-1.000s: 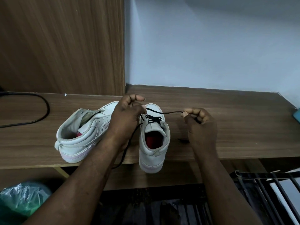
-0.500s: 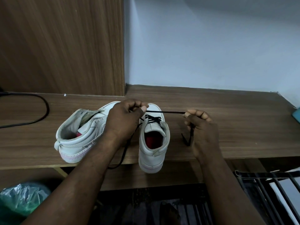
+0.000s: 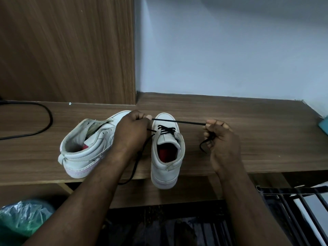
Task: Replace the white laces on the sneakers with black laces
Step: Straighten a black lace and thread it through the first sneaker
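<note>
Found on brown wood-grain desk (image 3: 248,121): white leather high-top sneaker (image 3: 166,167), upright, toe pointing away, heel overhanging the front edge. Threaded through the lower eyelets only with thin black cord lace (image 3: 179,121). Just beside it on the left: second white high-top sneaker (image 3: 88,153), tipped onto its side, no lace visible on it.

Lace drawn taut across the toe between both hands. Pinched by left hand (image 3: 132,128) with curled fingers just above the toe cap. Pinched at the other end of the span by thumb and forefinger of right hand (image 3: 221,139), with a slack loop gathered under the curled fingers. Loose tail trailing past the left wrist and off the desk edge.

Handling, as judged: light, limp, thin, likely to slide through eyelets under tension and to sag once released. Best pinched firmly close to the tip for threading. Tip itself not discernible. Sneaker probably light enough to shift under a pull, so worth steadying at the collar.
</note>
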Motion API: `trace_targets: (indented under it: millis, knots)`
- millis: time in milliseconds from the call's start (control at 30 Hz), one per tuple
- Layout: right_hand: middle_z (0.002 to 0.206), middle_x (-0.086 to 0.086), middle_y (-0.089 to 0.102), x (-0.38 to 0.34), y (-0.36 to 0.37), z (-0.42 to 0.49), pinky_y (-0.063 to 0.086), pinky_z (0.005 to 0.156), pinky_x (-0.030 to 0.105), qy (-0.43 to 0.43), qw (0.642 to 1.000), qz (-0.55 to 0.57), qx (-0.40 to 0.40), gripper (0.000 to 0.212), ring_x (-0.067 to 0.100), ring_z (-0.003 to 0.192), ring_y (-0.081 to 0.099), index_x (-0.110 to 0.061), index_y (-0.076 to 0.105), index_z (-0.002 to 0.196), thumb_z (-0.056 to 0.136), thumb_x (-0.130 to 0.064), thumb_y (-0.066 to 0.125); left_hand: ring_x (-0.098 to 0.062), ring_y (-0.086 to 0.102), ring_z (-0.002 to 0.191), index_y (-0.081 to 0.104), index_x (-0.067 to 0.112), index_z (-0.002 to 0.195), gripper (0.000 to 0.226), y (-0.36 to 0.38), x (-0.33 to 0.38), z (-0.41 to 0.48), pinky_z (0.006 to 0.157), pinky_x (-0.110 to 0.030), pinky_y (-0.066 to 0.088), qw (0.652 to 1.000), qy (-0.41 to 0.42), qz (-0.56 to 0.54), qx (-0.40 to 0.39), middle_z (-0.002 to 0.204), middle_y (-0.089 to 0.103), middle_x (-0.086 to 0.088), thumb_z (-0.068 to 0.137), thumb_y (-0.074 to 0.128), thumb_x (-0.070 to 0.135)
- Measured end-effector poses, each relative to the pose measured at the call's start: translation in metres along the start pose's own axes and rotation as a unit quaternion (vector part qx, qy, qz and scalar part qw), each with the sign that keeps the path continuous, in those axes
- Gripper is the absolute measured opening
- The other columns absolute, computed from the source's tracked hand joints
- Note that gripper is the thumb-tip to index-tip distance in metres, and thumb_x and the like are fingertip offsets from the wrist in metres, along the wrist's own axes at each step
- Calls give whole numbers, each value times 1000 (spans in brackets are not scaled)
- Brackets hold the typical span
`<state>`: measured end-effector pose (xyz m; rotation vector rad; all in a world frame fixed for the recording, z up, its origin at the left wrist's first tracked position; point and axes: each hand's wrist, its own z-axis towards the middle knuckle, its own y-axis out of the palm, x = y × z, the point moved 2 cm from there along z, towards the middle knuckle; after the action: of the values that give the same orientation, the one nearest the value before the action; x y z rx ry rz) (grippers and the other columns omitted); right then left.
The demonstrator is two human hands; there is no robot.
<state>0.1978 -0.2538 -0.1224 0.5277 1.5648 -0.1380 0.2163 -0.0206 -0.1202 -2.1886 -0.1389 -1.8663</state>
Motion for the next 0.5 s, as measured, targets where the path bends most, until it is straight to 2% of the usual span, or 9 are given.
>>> trace_targets:
  millis: [133, 200, 300, 400, 500]
  knots:
    - [78, -3, 67, 1, -1, 1, 44, 65, 23, 18, 999, 37, 8, 22, 8, 67, 57, -16, 70, 89, 93, 0, 54, -21, 51, 66, 62, 25, 60, 24, -5, 2, 4, 74, -42, 44, 1000, -20, 1, 14, 53, 54, 13, 84, 68, 28]
    - [78, -3, 65, 0, -3, 1, 43, 65, 24, 18, 999, 41, 15, 22, 8, 67, 56, -16, 68, 88, 93, -1, 54, -23, 51, 64, 64, 29, 56, 20, -6, 1, 4, 72, -42, 43, 999, -34, 11, -1, 50, 54, 12, 76, 66, 31]
    - [80, 1, 63, -1, -5, 2, 42, 65, 26, 15, 998, 53, 25, 22, 9, 68, 55, -17, 67, 86, 93, -2, 53, -28, 57, 67, 63, 22, 62, 21, -9, -2, 5, 69, -40, 46, 996, -13, 90, -4, 57, 59, 4, 81, 65, 28]
    - [79, 1, 61, -2, -5, 0, 42, 63, 27, 5, 998, 61, 22, 21, 10, 69, 55, -16, 67, 86, 93, -2, 54, -29, 65, 80, 64, 17, 71, 20, -11, 0, 1, 74, -38, 53, 962, 83, 258, 40, 77, 67, -2, 88, 66, 26]
    - [75, -1, 61, -3, 1, -3, 40, 61, 27, -18, 999, 46, 2, 20, 10, 68, 54, -14, 68, 87, 93, 1, 56, -27, 64, 95, 71, 22, 88, 7, -9, 8, -11, 83, -38, 52, 929, 142, 330, 88, 107, 64, -2, 90, 65, 26]
